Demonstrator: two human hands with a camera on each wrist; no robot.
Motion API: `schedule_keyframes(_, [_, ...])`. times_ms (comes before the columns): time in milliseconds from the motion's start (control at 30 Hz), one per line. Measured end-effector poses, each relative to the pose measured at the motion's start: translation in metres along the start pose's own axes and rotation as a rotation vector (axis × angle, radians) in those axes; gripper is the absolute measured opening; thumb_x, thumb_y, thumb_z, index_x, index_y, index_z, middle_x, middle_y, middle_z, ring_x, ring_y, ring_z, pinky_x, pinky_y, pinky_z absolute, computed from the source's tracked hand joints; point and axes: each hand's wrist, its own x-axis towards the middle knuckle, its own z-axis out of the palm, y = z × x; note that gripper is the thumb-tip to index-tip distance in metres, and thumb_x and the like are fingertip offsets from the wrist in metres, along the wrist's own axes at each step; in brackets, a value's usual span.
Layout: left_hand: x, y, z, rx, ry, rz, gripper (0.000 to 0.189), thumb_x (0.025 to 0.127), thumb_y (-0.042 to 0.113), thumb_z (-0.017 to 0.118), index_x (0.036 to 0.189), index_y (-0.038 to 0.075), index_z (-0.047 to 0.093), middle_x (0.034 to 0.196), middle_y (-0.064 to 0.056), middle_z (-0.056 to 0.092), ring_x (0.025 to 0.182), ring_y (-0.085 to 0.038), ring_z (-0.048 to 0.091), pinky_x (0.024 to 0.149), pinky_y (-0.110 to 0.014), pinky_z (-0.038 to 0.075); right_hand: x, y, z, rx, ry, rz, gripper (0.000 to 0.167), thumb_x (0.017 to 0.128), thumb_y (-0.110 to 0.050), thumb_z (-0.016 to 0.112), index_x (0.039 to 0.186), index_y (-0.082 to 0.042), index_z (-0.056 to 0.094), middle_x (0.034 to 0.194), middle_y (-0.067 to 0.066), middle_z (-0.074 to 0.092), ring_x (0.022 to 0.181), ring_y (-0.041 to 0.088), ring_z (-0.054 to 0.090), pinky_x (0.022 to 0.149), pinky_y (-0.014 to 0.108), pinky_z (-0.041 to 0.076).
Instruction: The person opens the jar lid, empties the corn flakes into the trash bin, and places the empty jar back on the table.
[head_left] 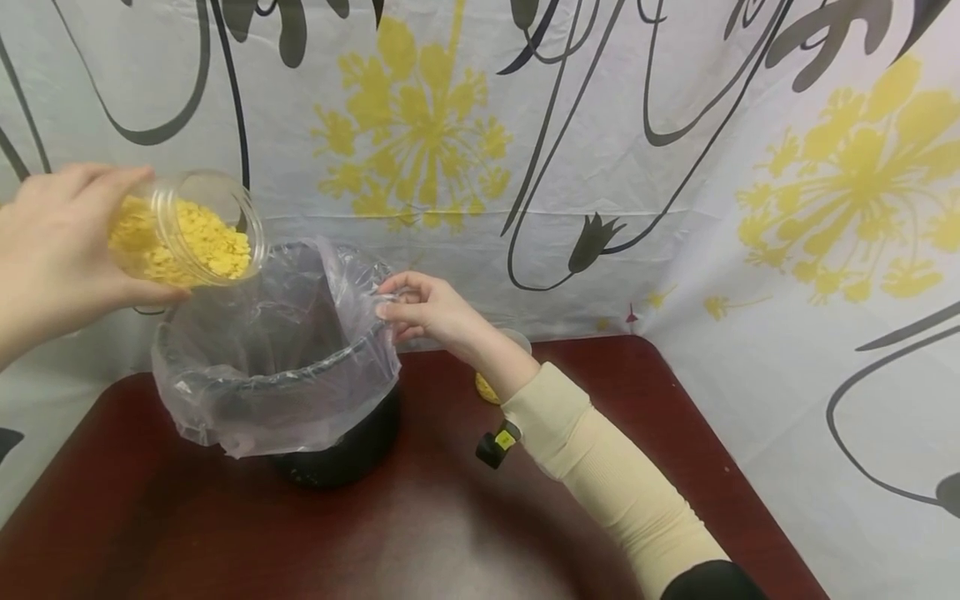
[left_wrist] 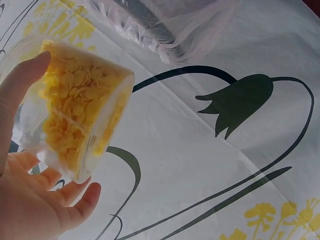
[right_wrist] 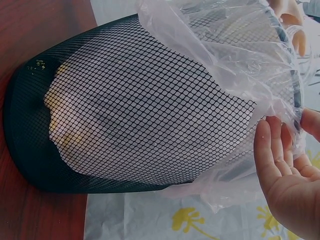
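Observation:
Tipped on its side, a clear jar point(head_left: 213, 196) of yellow flakes point(head_left: 213, 242) is gripped by my left hand point(head_left: 63, 242), its mouth toward the bin. The left wrist view shows thumb and fingers around the jar point(left_wrist: 75, 110), with flakes lying along its lower side. A black mesh bin point(right_wrist: 150, 100) stands upright on the table, lined with a thin pale-pink plastic bag point(head_left: 300, 417) folded over the rim. My right hand point(head_left: 431, 308) pinches that bag at the rim's right side. Through the mesh, yellowish patches show low in the bag.
Behind my right forearm, partly hidden, stands another clear container point(head_left: 489, 389) with yellow contents. The dark red table point(head_left: 465, 533) meets a patterned white cloth point(head_left: 562, 167) at its back. A small black device point(head_left: 492, 448) sits by the right cuff.

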Motion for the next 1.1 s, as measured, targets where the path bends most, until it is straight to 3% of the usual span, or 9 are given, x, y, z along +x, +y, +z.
schedule_keyframes(133, [0.0004, 0.0007, 0.0005, 0.005, 0.018, 0.014, 0.114, 0.051, 0.017, 0.09, 0.145, -0.004, 0.029, 0.141, -0.035, 0.031, 0.123, -0.059, 0.025, 0.096, -0.073, 0.017, 0.0002, 0.0002, -0.0005, -0.004, -0.002, -0.003, 0.026, 0.091, -0.003, 0.062, 0.116, -0.002, 0.054, 0.075, 0.007, 0.057, 0.065, 0.018, 0.058, 0.067, 0.033, 0.055])
schedule_keyframes(500, [-0.0005, -0.0039, 0.0042, 0.038, 0.051, 0.075, 0.112, 0.05, 0.014, 0.09, 0.145, -0.002, 0.032, 0.14, -0.034, 0.031, 0.128, -0.057, 0.023, 0.101, -0.071, 0.012, 0.0007, 0.0008, -0.0008, -0.001, 0.001, -0.004, 0.027, 0.091, -0.003, 0.062, 0.116, -0.002, 0.054, 0.076, 0.006, 0.057, 0.063, 0.017, 0.056, 0.079, 0.048, 0.052])
schedule_keyframes(867, [-0.0022, -0.0048, 0.0063, 0.057, 0.087, 0.099, 0.111, 0.049, 0.01, 0.09, 0.144, -0.001, 0.035, 0.139, -0.032, 0.033, 0.129, -0.055, 0.023, 0.103, -0.068, 0.013, 0.0015, 0.0018, -0.0002, 0.004, 0.0, -0.005, 0.026, 0.091, -0.003, 0.063, 0.116, -0.002, 0.054, 0.076, 0.006, 0.058, 0.062, 0.017, 0.056, 0.068, 0.035, 0.054])
schedule_keyframes(1100, [-0.0014, -0.0058, 0.0058, 0.046, 0.101, 0.123, 0.111, 0.046, 0.007, 0.089, 0.144, 0.001, 0.036, 0.141, -0.029, 0.033, 0.131, -0.052, 0.022, 0.103, -0.068, 0.012, 0.0017, 0.002, -0.0003, 0.003, 0.002, -0.007, 0.026, 0.091, -0.002, 0.062, 0.116, -0.002, 0.054, 0.076, 0.006, 0.057, 0.063, 0.017, 0.057, 0.077, 0.046, 0.053])
